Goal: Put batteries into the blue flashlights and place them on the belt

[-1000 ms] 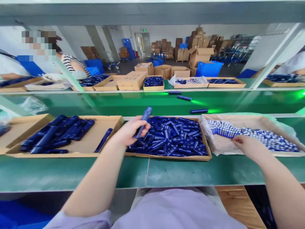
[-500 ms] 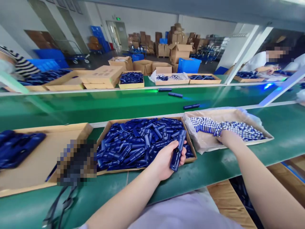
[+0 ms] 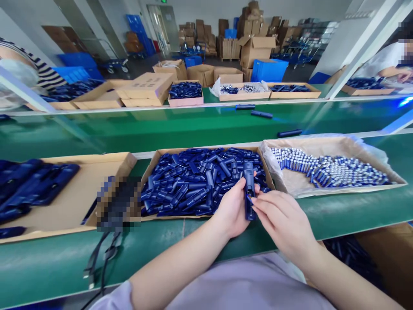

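My left hand (image 3: 235,207) is wrapped round a dark blue cylindrical casing (image 3: 248,185), held upright with an opening in its lower part. The fingertips of my right hand (image 3: 284,219) are pinched together at that opening; what they hold is mostly hidden, with only a small bluish bit showing. Behind my left hand, a cardboard tray (image 3: 206,150) is heaped with similar blue casings (image 3: 190,185). To the right, a plastic-lined tray (image 3: 293,183) bears rows of small silver-and-blue cylinders (image 3: 342,170).
At the left, a cardboard box (image 3: 69,193) contains larger blue pieces. Black cables (image 3: 111,252) lie beside it. Several blue cylinders, one here (image 3: 289,133), rest on the green conveyor (image 3: 180,129). Across it are more trays and people at both sides.
My right hand has left the tray of small cylinders and come to the casing in my left hand. The casing is now more upright. The camera view has shifted.
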`<state>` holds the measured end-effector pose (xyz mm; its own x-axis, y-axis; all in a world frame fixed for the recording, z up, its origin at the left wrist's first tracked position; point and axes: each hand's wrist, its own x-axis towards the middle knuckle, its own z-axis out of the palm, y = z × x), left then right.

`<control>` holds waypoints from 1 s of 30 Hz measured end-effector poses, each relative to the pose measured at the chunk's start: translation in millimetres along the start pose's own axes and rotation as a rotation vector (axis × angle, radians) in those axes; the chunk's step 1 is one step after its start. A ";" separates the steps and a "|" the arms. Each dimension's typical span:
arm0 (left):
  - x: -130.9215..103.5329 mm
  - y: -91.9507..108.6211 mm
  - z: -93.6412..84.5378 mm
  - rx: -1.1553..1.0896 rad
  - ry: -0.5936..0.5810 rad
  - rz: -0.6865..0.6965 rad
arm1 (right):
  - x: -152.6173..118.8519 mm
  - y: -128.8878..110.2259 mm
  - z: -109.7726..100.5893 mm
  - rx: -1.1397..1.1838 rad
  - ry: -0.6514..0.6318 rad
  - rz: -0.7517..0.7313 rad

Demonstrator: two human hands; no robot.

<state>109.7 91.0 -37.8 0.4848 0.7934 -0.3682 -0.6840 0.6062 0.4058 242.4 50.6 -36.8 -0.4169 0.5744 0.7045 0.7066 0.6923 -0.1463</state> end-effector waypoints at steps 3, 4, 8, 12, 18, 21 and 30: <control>-0.3 0.9 -0.5 -0.018 -0.001 0.026 | 2.0 4.9 3.3 -0.054 0.027 -0.018; -0.5 1.0 -1.0 -0.030 -0.001 0.035 | 1.5 5.3 3.8 -0.059 0.033 -0.027; -0.9 -0.6 -3.4 -0.079 0.024 0.064 | -4.4 -0.6 6.7 -0.074 0.008 -0.070; -0.7 -3.7 -5.8 -0.110 0.043 0.096 | -12.2 -7.1 6.4 -0.102 -0.079 -0.063; 1.0 -5.0 -6.1 -0.115 0.139 0.098 | -13.1 -8.2 -0.2 -0.160 -0.241 -0.059; 1.7 -5.8 -5.4 -0.113 0.142 0.141 | -11.0 -15.0 1.8 -0.165 -0.306 -0.067; -5.0 -3.5 1.9 -0.030 0.037 0.185 | -1.0 38.5 -31.0 -0.181 -0.215 0.163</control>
<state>110.7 85.1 -35.7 0.3294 0.8882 -0.3203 -0.7756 0.4480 0.4448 287.8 63.0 -21.6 -0.3871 0.7637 0.5166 0.8561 0.5058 -0.1061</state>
